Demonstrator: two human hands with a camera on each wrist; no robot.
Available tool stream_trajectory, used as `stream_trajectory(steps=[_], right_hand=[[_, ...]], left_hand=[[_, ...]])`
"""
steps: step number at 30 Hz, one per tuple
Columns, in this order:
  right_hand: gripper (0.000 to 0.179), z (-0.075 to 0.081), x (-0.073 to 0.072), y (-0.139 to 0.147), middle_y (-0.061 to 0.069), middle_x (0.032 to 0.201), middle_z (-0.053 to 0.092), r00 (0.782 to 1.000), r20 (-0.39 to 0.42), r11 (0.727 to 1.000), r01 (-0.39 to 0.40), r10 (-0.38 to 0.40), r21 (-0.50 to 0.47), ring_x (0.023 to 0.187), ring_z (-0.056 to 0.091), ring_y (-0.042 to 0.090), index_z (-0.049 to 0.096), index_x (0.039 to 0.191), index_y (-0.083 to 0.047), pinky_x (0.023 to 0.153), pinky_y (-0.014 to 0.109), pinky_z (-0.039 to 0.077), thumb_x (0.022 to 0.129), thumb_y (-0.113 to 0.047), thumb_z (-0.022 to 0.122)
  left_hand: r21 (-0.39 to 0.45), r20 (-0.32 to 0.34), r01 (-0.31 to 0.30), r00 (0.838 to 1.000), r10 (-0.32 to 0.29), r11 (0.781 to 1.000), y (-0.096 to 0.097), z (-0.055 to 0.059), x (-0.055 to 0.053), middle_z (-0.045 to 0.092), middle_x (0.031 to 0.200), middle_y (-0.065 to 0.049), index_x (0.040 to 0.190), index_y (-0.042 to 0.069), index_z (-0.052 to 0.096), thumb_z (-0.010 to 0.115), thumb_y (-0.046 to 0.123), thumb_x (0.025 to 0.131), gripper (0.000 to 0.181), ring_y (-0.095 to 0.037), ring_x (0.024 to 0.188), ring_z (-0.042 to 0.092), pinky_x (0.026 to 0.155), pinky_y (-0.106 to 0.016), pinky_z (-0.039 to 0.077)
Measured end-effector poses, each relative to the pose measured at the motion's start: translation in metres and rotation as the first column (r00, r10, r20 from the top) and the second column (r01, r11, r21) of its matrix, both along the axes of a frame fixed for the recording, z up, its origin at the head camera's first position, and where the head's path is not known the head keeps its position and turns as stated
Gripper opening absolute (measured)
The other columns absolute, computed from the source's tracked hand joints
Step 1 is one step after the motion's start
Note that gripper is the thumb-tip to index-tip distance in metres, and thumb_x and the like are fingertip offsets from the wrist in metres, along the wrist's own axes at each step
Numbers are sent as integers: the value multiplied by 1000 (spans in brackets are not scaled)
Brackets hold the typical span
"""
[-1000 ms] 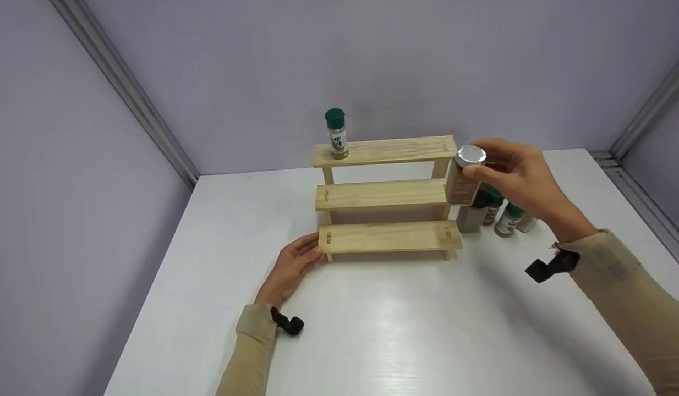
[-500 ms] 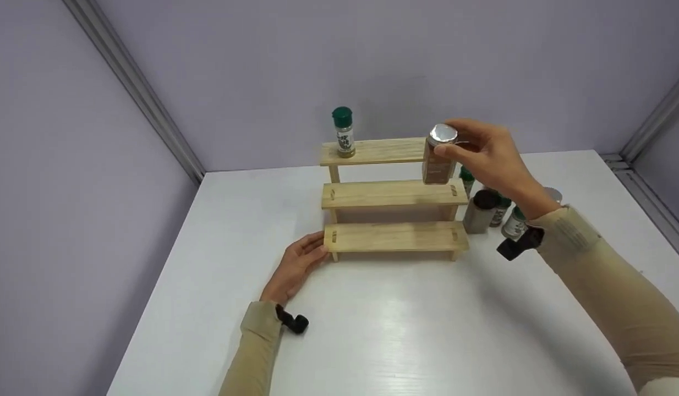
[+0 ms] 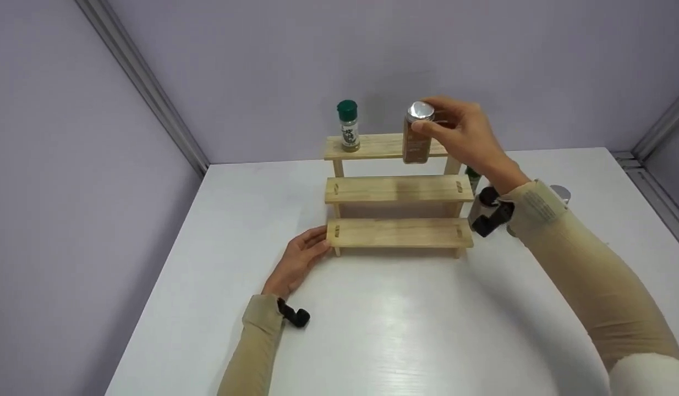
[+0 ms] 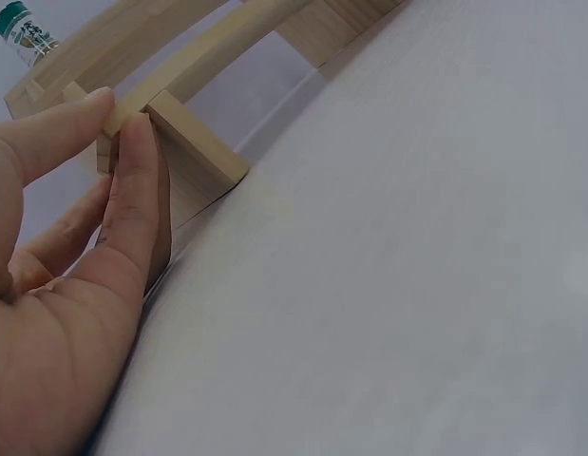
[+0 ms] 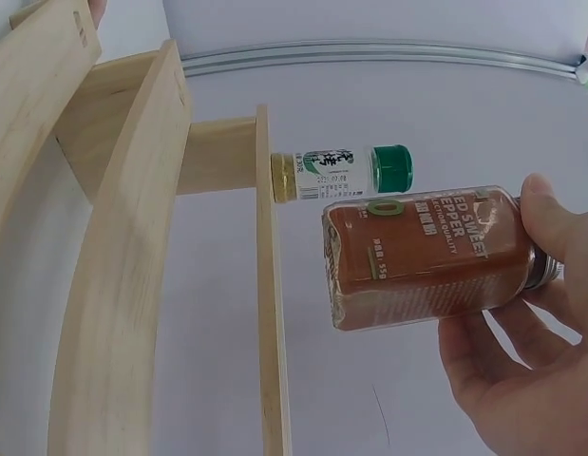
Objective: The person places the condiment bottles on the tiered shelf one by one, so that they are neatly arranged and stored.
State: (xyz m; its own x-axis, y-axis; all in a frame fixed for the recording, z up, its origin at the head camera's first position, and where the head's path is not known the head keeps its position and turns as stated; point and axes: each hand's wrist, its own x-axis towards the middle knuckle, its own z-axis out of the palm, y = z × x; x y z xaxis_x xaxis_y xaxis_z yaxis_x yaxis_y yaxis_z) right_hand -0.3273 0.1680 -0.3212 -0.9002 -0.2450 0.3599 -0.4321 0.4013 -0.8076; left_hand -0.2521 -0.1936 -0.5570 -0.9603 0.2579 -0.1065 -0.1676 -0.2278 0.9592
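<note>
My right hand (image 3: 465, 135) grips a clear square jar of red sweet pepper powder (image 5: 426, 256) near its silver lid. In the head view the jar is upright and overlaps the top step of the three-step wooden rack (image 3: 400, 234). The right wrist view shows the jar's base apart from that step. At the left end of the lowest step, my left hand (image 3: 298, 261) pinches the rack, its thumb (image 4: 70, 133) on the upper face and fingers beside the leg. A green-capped spice bottle (image 3: 349, 126) stands at the left end of the top step.
Right of the rack, a dark-capped jar (image 3: 478, 212) and a green-capped bottle (image 3: 472, 179) stand on the white table (image 3: 372, 319), partly behind my right sleeve. A silver lid (image 3: 560, 192) shows past the sleeve. A pale wall (image 3: 262, 82) rises behind the rack.
My right hand has carried the pepper jar up and left, from the rack's right side to over the top step. My left hand keeps its hold on the lowest step.
</note>
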Motion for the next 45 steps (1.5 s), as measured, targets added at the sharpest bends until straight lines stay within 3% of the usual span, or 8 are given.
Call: stream_trajectory(steps=[3,12,21,34,45], right_hand=[[46,2,-6,-11,13,133,74,1000,21,1000,-10,11,-15,121,71,27,69,144,-16,108,43,59,102,-33,76],[48,4,-24,-41,12,135,71,997,72,999,-17,19,-30,124,68,25,67,146,-13,110,40,58,102,-31,76],[51,-3,-36,-56,11,139,69,995,103,1000,6,-5,-12,129,66,24,64,149,-12,114,38,54,103,-33,74],[51,-9,-46,-61,10,140,67,993,111,1000,31,-32,4,129,64,23,64,149,-12,115,37,54,104,-34,74],[49,-16,-45,-66,13,139,67,993,121,1000,11,-12,9,127,65,26,63,147,-8,114,41,55,105,-30,73]], left_hand=[[0,6,-8,1000,8,1000,-1,0,2,52,156,-22,158,-4,45,66,4,106,56,-19,130,62,112,-30,55],[0,-3,-18,1000,18,1000,-3,4,7,56,152,-19,156,-2,49,66,5,106,53,-18,127,63,109,-29,57],[1,14,-8,1000,8,1000,0,4,12,55,153,-20,156,-2,49,65,4,106,52,-19,129,63,110,-29,57],[-5,19,3,1000,-3,1000,1,2,14,52,157,-21,157,-1,48,67,5,106,55,-21,135,60,115,-32,54],[-10,19,15,1000,-14,1000,1,-3,15,54,155,-20,156,-1,49,70,9,105,56,-22,135,60,115,-32,54]])
